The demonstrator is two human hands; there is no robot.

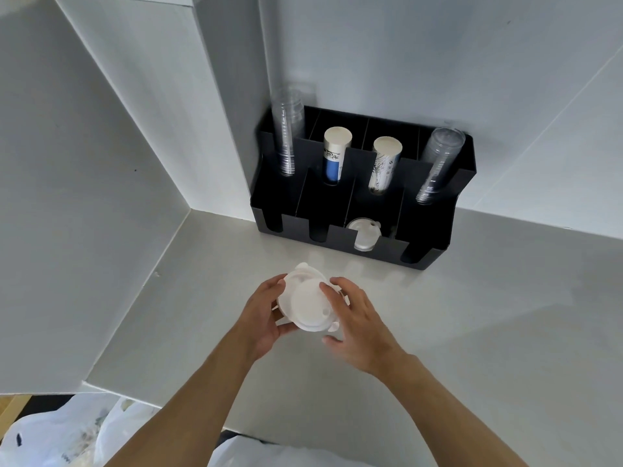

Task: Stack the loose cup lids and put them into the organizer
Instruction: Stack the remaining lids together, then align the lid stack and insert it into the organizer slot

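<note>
Nearest the camera, a white plastic bag (pixel 57 436) is lying at the lower left, below the edge of the pale grey worktop (pixel 472 332). Two bare forearms are reaching forward over that worktop. The left hand (pixel 261 316) is cupping the stack of lids (pixel 308 303) from the left, thumb at the near rim and fingers curling around the far side. The right hand (pixel 354 323) is pressing against the stack's right side, fingertips lying on the top lid, thumb spread loose below. The translucent white lids are sitting unevenly, tabs sticking out at different angles, and the stack is being held above the worktop, just in front of the organizer.

Farther back, the black organizer (pixel 435 237) is standing against the white wall. More lids (pixel 364 235) are already resting in its third front slot from the left. Behind them, clear cup stacks (pixel 286 129) are leaning in the outer rear compartments, and two paper cup stacks (pixel 335 155) are standing in the middle ones.
</note>
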